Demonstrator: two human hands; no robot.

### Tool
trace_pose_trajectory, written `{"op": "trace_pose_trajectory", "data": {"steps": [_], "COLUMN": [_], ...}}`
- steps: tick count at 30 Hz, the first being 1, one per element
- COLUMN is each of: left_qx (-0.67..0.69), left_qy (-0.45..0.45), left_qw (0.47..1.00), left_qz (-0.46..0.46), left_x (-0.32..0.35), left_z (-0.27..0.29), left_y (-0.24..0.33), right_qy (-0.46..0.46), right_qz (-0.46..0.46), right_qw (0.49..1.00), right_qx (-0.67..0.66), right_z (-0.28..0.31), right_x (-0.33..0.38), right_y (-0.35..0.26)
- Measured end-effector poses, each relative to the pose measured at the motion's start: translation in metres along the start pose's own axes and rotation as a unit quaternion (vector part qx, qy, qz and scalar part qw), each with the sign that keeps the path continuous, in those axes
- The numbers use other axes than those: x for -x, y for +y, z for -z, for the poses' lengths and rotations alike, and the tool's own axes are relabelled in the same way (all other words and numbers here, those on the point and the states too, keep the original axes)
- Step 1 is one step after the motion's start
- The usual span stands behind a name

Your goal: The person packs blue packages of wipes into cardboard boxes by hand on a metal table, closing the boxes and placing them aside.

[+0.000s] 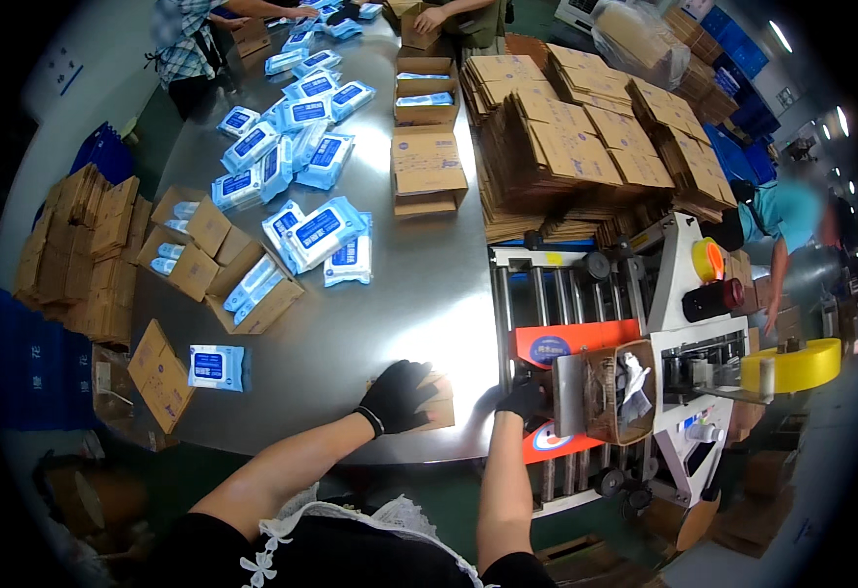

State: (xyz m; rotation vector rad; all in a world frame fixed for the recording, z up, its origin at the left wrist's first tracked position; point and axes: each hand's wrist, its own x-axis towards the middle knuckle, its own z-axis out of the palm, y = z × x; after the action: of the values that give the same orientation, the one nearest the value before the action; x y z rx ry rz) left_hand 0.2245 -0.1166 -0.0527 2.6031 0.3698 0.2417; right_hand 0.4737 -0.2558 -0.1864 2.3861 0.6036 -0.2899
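Observation:
My left hand (397,398), in a black glove, lies over a small brown cardboard box (438,406) near the table's front edge. Its fingers are stretched out across the box, covering much of it. At the table's right edge is my right hand (522,394), also black-gloved, beside the orange plate (576,338) of a carton-taping machine (694,338). The fingers of this hand are dark and partly hidden, so their grip does not show. A blue-and-white pack of wipes (217,367) lies farther left, next to a tilted cardboard piece (161,376).
Packs of wipes (306,113) are heaped on the steel table (370,323). Open cartons holding packs (257,286) stand at left, with another carton (429,167) at the far side. Flattened cartons (571,137) are stacked behind the machine's rollers. Other people work at the back and right.

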Motion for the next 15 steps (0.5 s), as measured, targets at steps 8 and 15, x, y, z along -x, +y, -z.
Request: {"op": "trace_pose_trajectory", "data": {"steps": [8, 15], "left_qx": [0.016, 0.023], "left_qy": [-0.004, 0.004], "left_qw": [0.999, 0.999], "left_qz": [0.028, 0.049], "left_x": [0.006, 0.017], "left_z": [0.012, -0.007], "left_y": [0.001, -0.011], "right_qy": [0.085, 0.096], "right_qz": [-0.045, 0.069], "right_qw": [0.339, 0.125], "right_qx": [0.936, 0.985], "right_z": [-0.085, -0.016], "right_x": [-0.047, -0.029], "right_y": [0.011, 0.025]}}
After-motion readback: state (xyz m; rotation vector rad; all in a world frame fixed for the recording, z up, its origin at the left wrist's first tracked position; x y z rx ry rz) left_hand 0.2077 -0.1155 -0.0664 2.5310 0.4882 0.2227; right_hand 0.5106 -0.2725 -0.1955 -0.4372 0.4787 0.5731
